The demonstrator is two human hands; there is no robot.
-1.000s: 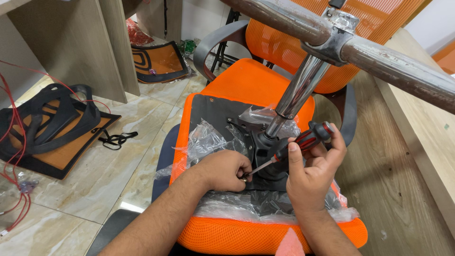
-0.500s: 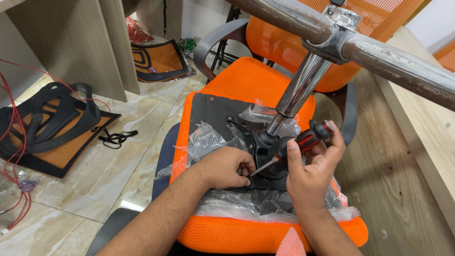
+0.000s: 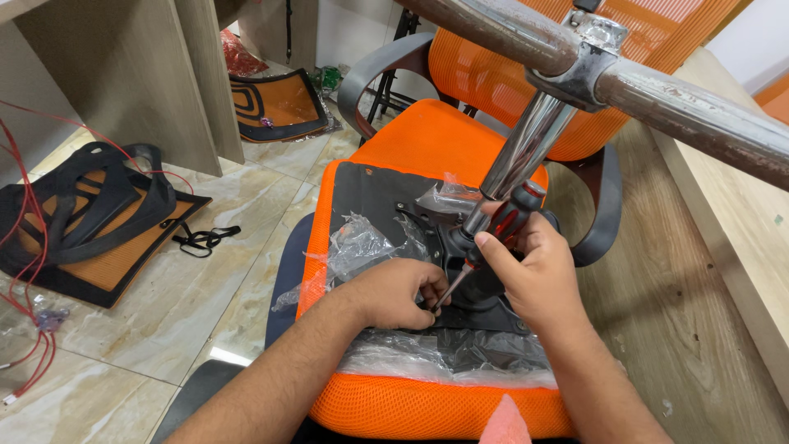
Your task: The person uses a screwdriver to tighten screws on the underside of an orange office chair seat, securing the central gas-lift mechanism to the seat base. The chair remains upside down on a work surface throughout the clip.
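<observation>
An orange mesh chair seat [image 3: 436, 403] lies upside down in front of me, its black underside plate [image 3: 370, 193] wrapped in torn clear plastic [image 3: 353, 247]. A chrome column [image 3: 526, 144] rises from the black mechanism at its middle. My right hand [image 3: 530, 267] grips a screwdriver with a red and black handle [image 3: 511, 218]; its shaft slants down-left to the mechanism. My left hand [image 3: 399, 292] rests on the plate, fingers curled at the screwdriver's tip. What sits under those fingers is hidden.
A worn metal chair base arm [image 3: 657, 90] crosses overhead at the top right. Another orange chair [image 3: 460, 74] stands behind. Black and orange backrest frames [image 3: 90, 222] lie on the marble floor at left, with red wires [image 3: 25, 247]. A wooden desk panel [image 3: 723, 214] runs along the right.
My right hand has shifted the screwdriver handle slightly, tilting it more upright against the column. The left hand stays at the tip.
</observation>
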